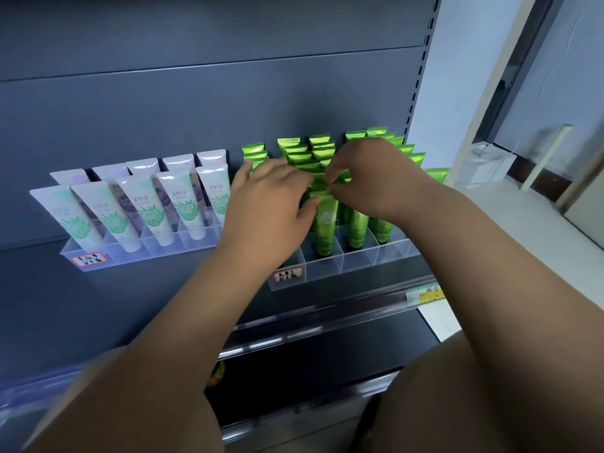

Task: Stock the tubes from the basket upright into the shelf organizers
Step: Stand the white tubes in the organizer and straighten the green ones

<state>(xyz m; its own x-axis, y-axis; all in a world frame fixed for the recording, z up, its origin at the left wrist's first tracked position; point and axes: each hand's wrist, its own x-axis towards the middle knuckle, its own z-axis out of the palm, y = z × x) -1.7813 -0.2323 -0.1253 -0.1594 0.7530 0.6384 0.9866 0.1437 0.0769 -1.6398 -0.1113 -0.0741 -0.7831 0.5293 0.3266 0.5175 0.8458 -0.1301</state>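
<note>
We're looking at a dark grey shop shelf with a slotted back panel. Two clear organizers are sitting on it. The left organizer is holding white-and-mint tubes in front and lavender tubes behind, and the right organizer is filling up with shiny green tubes. The basket isn't showing anywhere.

Both hands are working over the right organizer. The right hand is pinching the crimped top of one green tube, fingers closed on it. That tube is standing cap-down in a front-row compartment, close to upright. The left hand is spreading out with fairly straight fingers, thumb touching the same tube and gripping nothing.

What we're worrying about is how tightly those green rows are sitting. Pushing this one down could tip its neighbours or wedge it crooked against a divider. The left forearm is also hanging just beside the white-and-mint tubes, so a careless swing could knock them.

As for writing, the white-and-mint tubes are showing Chinese characters we're not confident reading. Each organizer is wearing a red-bordered handwritten label, both illegible to us. The green tube's vertical print is coming out blurred, and so is the yellow tag on the shelf rail.
</note>
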